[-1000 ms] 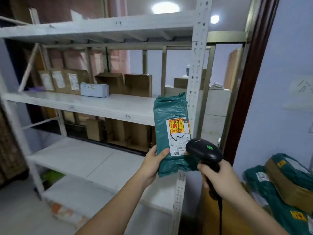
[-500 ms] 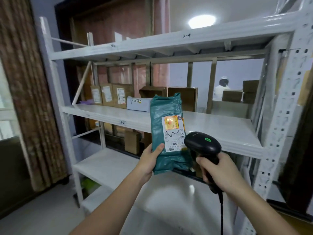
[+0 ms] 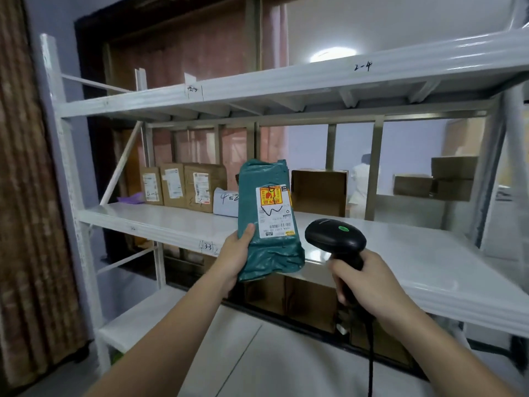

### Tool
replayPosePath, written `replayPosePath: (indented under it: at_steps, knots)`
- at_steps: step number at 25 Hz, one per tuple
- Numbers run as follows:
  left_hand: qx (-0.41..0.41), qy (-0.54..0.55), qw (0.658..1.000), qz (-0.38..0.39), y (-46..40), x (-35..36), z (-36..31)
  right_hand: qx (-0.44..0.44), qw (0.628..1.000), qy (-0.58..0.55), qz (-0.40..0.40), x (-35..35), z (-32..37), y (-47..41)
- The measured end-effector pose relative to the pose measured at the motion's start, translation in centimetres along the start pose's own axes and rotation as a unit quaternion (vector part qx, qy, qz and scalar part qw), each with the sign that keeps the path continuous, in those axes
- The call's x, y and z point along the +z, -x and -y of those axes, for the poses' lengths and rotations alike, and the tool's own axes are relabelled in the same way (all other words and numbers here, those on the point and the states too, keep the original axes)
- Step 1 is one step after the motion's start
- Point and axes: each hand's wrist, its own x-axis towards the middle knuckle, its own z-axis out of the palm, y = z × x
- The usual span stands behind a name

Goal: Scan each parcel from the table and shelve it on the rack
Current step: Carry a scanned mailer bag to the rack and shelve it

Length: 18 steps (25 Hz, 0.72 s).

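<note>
Head view: teal parcel [image 3: 269, 222] held upright in front of the white rack [image 3: 343, 81], just above the front edge of the middle shelf [image 3: 160, 219]. Left hand [image 3: 234, 257] wrapped round the parcel's lower left side, thumb pressed on the front face, fingers hidden behind. Right hand [image 3: 363, 279] closed round the grip of the black scanner [image 3: 335, 239], green light showing on its head, cord hanging below the wrist.

Risks, as judged from here: grip low and one-sided on a soft, slick bag, so a slip or a sag towards the scanner likely if the parcel tilts on the way to the shelf. Scanner head just right of the parcel's lower corner, so a knock between the two possible during the reach. Set down too near the front edge, the limp bag liable to slump off. Cord trailing near the lower shelf, a possible snag. Whether the scan has registered: cannot tell.

Parcel itself: teal plastic mailer, crinkled and glossy, top folded over, bottom puffed out. White label [image 3: 274, 210] on the front with an orange-red sticker at top, black pen scrawl across the middle, barcode near the bottom.

Along the shelf's back edge: brown boxes [image 3: 183, 187] with labels, a pale packet [image 3: 226, 202] marked in pen.
</note>
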Motion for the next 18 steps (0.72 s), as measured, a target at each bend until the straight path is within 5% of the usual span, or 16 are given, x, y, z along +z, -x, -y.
replayPosePath:
  at_steps: [18]
  knots:
    - [-0.021, -0.218, 0.975, 0.031, -22.3, -1.9, 2.3, 0.037, 0.994, 0.016, -0.097, 6.2, 1.0, -11.0]
